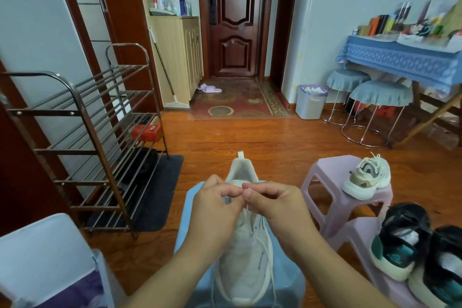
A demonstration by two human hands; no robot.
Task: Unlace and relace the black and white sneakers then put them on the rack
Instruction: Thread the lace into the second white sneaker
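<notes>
A white sneaker (pixel 243 260) lies on a light blue stool (pixel 186 222) in front of me, heel pointing away. My left hand (pixel 215 204) and my right hand (pixel 271 204) meet over its upper eyelets, each pinching the white lace (pixel 271 267), whose loose ends trail down both sides of the shoe. A second white sneaker (pixel 367 177) sits on a lilac stool (pixel 332 197) to the right. Two black and teal sneakers (pixel 400 240) (pixel 442 267) stand on another lilac stool at the lower right. The metal shoe rack (pixel 82 137) stands at the left.
A red box (pixel 146 132) lies on a rack shelf, and a dark mat (pixel 160 182) lies under the rack. A white bin lid (pixel 42 255) is at the lower left. Two round stools (pixel 380 97), a waste bin (pixel 311 102) and a blue-clothed table (pixel 400 60) stand at the right.
</notes>
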